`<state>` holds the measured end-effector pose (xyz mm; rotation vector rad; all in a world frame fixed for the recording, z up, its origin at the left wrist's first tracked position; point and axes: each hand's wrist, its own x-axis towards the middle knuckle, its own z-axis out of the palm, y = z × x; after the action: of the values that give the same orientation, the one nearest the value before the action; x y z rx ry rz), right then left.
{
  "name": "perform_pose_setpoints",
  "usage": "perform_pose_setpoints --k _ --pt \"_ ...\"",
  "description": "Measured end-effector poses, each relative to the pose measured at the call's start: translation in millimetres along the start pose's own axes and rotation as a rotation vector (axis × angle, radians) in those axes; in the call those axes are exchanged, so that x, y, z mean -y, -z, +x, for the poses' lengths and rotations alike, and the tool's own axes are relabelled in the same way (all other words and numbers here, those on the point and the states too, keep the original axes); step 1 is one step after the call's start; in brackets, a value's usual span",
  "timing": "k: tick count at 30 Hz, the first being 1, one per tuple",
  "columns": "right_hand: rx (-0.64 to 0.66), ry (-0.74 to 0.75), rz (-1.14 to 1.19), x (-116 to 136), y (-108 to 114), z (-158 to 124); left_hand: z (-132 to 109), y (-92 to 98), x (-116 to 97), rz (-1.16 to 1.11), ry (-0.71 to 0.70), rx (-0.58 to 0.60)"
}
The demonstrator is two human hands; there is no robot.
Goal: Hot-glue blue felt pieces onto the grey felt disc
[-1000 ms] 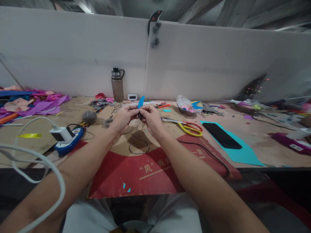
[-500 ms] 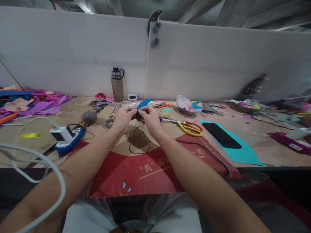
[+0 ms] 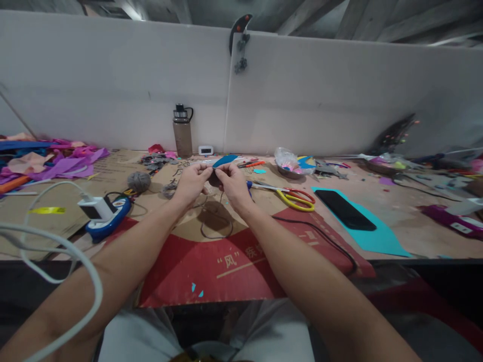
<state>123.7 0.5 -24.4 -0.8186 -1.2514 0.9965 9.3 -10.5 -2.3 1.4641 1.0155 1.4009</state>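
A small dark grey piece (image 3: 214, 180) is pinched between the fingertips of both my hands, above the cardboard. My left hand (image 3: 190, 182) grips its left side and my right hand (image 3: 234, 184) its right; the fingers cover much of it. From below it a thin grey yarn (image 3: 217, 237) hangs and loops onto the cardboard sheet (image 3: 181, 276). Just behind the fingers shows a blue piece (image 3: 225, 160), flat and felt-like. Scissors (image 3: 298, 201) with yellow and red handles lie right of my right hand. A grey yarn ball (image 3: 138, 181) rests to the left.
A black phone (image 3: 345, 209) lies on a turquoise sheet (image 3: 388, 244) at right. On the left are a blue power strip (image 3: 105, 221) with a white charger and cable, and colourful scraps (image 3: 53, 161). A bottle (image 3: 183, 133) stands against the white partition (image 3: 113, 80).
Both hands keep hold of the dark grey piece in nearly the same spot. The piece's angle between the fingertips differs slightly, showing a little more of its face.
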Motion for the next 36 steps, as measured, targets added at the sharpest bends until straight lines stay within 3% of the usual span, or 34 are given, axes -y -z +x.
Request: perform_pose_setpoints --k 5,15,22,27,31,36 --pt "-0.011 0.016 0.006 -2 2 3 3 -4.4 3 -0.238 0.029 0.050" --pt "-0.002 0.022 -0.023 1 2 1 4 -2.1 4 -0.281 0.001 0.040" --pt "0.041 0.023 -0.058 4 2 -3 6 0.2 5 -0.289 0.019 -0.071" --pt "0.024 0.012 -0.108 3 6 -1 17 16.5 2 -0.326 -0.037 -0.232" --pt "0.184 0.086 -0.226 10 6 -9 27 34.4 -1 -0.396 -0.118 -0.306" --pt "0.667 0.225 -0.504 26 8 -25 33 45.6 -1 -0.471 -0.086 -0.311"
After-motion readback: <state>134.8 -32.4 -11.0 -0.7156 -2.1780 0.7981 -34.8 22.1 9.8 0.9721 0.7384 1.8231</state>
